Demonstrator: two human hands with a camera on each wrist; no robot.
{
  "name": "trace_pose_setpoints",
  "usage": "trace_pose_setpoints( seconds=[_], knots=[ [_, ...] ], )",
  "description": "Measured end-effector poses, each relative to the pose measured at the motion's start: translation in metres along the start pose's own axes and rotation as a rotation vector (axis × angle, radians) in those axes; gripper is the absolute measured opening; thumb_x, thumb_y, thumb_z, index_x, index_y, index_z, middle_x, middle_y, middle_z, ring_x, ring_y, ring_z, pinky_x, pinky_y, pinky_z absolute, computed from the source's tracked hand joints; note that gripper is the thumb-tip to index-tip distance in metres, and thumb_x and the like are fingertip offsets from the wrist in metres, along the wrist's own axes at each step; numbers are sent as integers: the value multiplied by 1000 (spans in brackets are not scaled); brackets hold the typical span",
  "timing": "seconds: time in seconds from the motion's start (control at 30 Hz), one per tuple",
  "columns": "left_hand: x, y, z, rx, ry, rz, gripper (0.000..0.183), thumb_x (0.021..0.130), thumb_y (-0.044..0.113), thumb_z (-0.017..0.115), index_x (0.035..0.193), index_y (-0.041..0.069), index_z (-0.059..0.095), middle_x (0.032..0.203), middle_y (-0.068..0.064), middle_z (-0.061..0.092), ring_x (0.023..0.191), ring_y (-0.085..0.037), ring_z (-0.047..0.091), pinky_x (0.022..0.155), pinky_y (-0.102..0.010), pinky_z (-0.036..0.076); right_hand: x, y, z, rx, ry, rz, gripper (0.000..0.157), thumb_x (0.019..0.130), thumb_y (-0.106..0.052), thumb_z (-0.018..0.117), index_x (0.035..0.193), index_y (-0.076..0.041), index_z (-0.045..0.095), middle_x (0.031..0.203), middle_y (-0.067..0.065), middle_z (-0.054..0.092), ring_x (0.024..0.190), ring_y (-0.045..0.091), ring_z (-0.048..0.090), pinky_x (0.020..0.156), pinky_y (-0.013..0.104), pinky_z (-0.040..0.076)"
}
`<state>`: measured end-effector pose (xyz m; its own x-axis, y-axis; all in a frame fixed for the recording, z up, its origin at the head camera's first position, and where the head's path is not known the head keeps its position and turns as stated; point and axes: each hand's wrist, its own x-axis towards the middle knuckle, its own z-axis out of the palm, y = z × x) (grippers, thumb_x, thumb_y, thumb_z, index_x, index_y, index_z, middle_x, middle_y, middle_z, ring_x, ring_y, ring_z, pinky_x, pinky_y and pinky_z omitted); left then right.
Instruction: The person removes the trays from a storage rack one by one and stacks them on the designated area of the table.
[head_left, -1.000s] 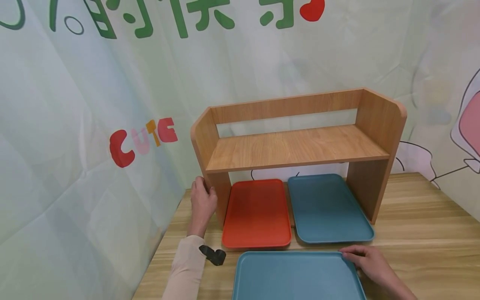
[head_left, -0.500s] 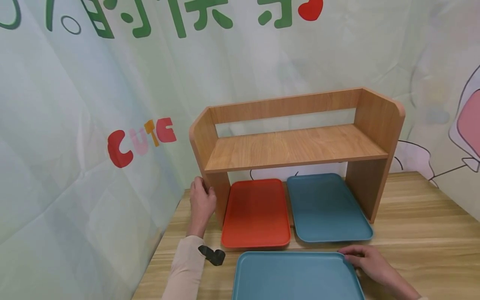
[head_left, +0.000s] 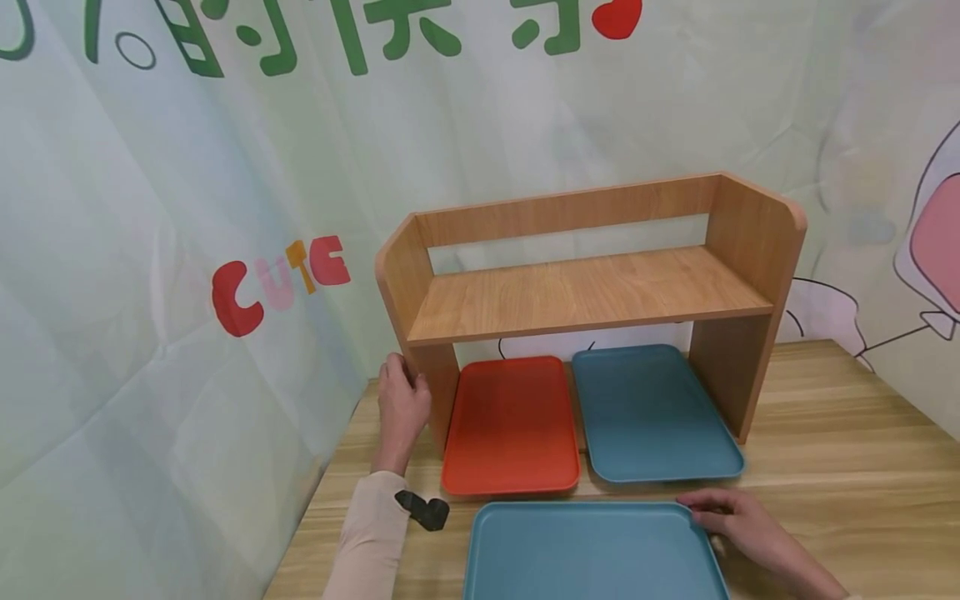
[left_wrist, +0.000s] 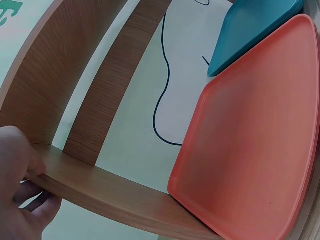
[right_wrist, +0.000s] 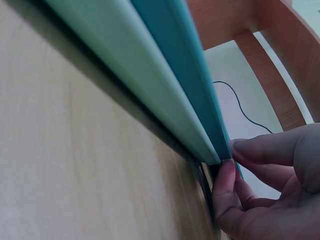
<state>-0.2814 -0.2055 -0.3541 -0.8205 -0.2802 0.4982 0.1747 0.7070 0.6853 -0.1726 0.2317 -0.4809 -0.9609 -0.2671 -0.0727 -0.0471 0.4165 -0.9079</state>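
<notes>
Wooden and two-legged, a small shelf unit (head_left: 588, 287) stands at the far side of the pale wood worktop (head_left: 840, 450) in the head view, against a printed cloth backdrop (head_left: 150, 208). The left hand (head_left: 402, 406) grips the near edge of the unit's left side panel, fingers wrapped round it low down, near where the panel meets the worktop. Under the shelf board lie two trays side by side: an orange tray (head_left: 512, 427) on the left, just beside the gripped panel, and a teal tray (head_left: 651, 417) on the right. Nearer, a larger teal tray (head_left: 592, 554) lies flat at the front of the worktop, and the right hand (head_left: 731, 521) pinches its far right corner, fingertips on the rim. A black strap (head_left: 422, 509) sits on the left sleeve. From the left wrist, the left hand (left_wrist: 22, 190) shows at the lower left with its fingers (left_wrist: 35, 165) curled over the panel edge of the shelf unit (left_wrist: 95, 180); the orange tray (left_wrist: 255, 145) fills the right, with a corner of the teal tray (left_wrist: 255, 30) beyond it. From the right wrist, the right hand (right_wrist: 265, 185) holds the rim of the larger teal tray (right_wrist: 170, 75) between thumb and fingers, right at the worktop (right_wrist: 75, 170), with the shelf unit (right_wrist: 235, 25) behind.
</notes>
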Motion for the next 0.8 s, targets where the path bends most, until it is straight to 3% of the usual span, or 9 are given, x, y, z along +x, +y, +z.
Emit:
trace_pose_setpoints(
  seconds=[0.23,0.37,0.5,0.63,0.8],
  knots=[
    [0,-1,0,-7,-4,-10,21,90,3,52,110,-2,46,109,-22,52,104,-36,54,86,-47,48,-3,-3,1,78,-2,60,44,95,-20,56,127,10,54,126,24,59,97,-4,57,80,21,51],
    [1,-2,0,-2,-5,-9,21,90,3,51,110,-2,46,109,-22,52,104,-37,54,86,-47,47,-5,-6,4,163,160,100,43,96,-13,53,130,12,48,116,18,64,90,-1,60,77,25,54],
    [1,-1,0,2,-11,-12,22,90,3,50,110,-3,45,110,-23,52,106,-37,53,87,-47,47,-7,-8,4,222,392,121,39,95,-5,50,130,11,46,99,-5,65,84,-2,60,75,19,53],
    [1,0,0,3,-14,-17,22,90,2,51,110,-2,46,110,-22,52,105,-37,53,87,-47,48,-10,-6,-1,308,532,165,35,95,-4,48,129,3,43,88,-21,58,78,-5,59,72,15,50],
    [0,-1,0,-4,7,9,20,89,2,51,108,-3,46,106,-22,52,102,-37,54,83,-47,47,-10,-6,-9,495,575,212,52,95,-4,47,141,2,25,112,2,48,79,-6,58,78,14,51]
  ],
)
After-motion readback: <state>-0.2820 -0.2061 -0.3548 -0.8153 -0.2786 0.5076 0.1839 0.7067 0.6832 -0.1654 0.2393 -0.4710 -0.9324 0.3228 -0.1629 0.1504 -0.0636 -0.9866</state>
